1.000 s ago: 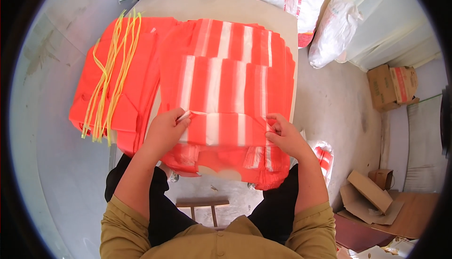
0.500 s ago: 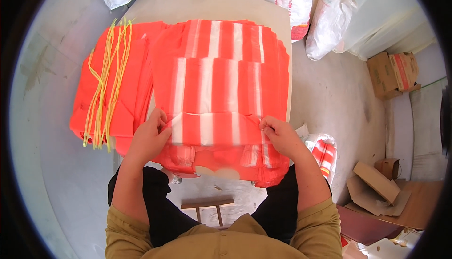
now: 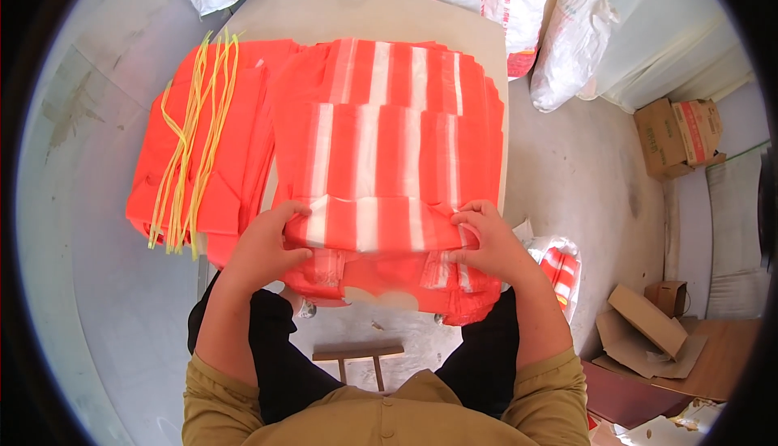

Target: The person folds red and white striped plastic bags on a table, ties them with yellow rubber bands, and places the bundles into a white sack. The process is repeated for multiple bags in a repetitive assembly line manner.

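A pile of red-and-white striped plastic bags (image 3: 389, 150) lies in front of me, its layers overlapping like steps. The nearest striped bag (image 3: 379, 223) is folded into a flat band across the front of the pile. At the band's left end is my left hand (image 3: 271, 239), thumb and fingers spread apart, fingertips touching the upper edge and thumb near the lower one. My right hand (image 3: 490, 239) mirrors it at the right end, also spread. Below the band, red bag handles (image 3: 381, 272) hang at the pile's front edge.
Yellow strips (image 3: 194, 154) lie over a red stack (image 3: 150, 179) on the left. The beige tabletop (image 3: 365, 12) shows behind. White sacks (image 3: 571, 45) stand beyond it. Cardboard boxes (image 3: 677, 134) are at right, and a wooden stool-like frame (image 3: 356, 353) stands between my legs.
Both hands have gone from pinching the striped bag's ends to a spread thumb-and-finger shape across the folded band. The view has shifted slightly, so the pile sits a little further right.
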Tool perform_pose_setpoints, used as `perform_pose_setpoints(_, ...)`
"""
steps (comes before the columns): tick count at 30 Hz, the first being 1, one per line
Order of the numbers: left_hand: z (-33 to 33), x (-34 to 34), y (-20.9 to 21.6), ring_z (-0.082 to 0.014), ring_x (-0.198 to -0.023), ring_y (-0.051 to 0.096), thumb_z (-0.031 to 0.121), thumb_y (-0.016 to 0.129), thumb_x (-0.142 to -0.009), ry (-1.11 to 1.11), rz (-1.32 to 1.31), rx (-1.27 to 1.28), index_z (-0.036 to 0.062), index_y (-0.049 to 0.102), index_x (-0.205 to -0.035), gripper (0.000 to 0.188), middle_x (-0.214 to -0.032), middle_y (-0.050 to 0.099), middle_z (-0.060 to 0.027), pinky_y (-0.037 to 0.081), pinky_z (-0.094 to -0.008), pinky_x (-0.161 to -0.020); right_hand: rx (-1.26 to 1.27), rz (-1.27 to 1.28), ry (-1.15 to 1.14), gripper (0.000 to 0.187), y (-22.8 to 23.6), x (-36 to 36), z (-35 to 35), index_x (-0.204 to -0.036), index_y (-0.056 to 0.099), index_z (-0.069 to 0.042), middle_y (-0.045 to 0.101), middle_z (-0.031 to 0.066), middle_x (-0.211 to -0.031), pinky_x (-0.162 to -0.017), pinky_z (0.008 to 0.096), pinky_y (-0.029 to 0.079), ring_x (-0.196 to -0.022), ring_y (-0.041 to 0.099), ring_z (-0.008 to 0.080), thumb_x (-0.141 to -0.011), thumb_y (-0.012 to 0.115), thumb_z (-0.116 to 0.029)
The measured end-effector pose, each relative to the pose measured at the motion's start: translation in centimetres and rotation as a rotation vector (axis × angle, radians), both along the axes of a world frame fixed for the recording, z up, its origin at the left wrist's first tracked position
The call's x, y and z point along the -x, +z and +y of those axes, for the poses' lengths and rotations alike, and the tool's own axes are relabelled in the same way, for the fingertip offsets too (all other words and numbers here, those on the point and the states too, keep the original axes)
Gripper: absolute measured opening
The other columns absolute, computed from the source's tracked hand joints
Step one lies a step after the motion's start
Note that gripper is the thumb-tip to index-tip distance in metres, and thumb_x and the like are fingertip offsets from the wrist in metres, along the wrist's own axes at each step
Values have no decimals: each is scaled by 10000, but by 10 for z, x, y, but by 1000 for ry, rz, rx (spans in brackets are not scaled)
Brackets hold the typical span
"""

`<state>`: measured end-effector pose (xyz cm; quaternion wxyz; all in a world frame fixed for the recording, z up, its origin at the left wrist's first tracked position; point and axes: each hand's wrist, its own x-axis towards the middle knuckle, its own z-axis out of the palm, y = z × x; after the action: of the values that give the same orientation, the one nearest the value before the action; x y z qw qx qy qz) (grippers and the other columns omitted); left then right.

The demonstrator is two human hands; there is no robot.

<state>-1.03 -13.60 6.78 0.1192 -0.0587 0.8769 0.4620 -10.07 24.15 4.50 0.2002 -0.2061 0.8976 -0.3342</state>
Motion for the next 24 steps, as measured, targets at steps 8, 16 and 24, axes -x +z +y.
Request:
perform_pose_setpoints(8, 4, 1, -23, -385, -1084, 629, -75, 639, -770, -31, 234, 279, 27, 649, -1264, 505, -1162, 668, -193, 516, -430, -956, -125, 164, 41, 457, 14, -8, -12, -1237, 681, -95, 517, 134, -1344, -860, 443, 573, -1090, 659, 390, -801, 770, 7)
perform_pose_setpoints(16, -7, -3, -32, -341, -980, 585, -79, 662, -807, -50, 271, 307, 73, 711, -1229, 452, -956, 593, -138, 491, -414, -873, -137, 360, 63, 424, 15, -8, -8, -1219, 735, -129, 567, 97, -1321, -859, 434, 571, -1078, 668, 353, -831, 698, 40)
perform_pose_setpoints(24, -17, 1, -38, -201, -949, 593, -7, 653, -936, -45, 521, 88, 23, 641, -1058, 126, -1107, 624, -68, 490, -336, -855, 56, 312, 19, 253, 12, 10, 18, -1109, 748, -76, 627, 86, -1268, -846, 378, 551, -1037, 647, 270, -858, 740, -45)
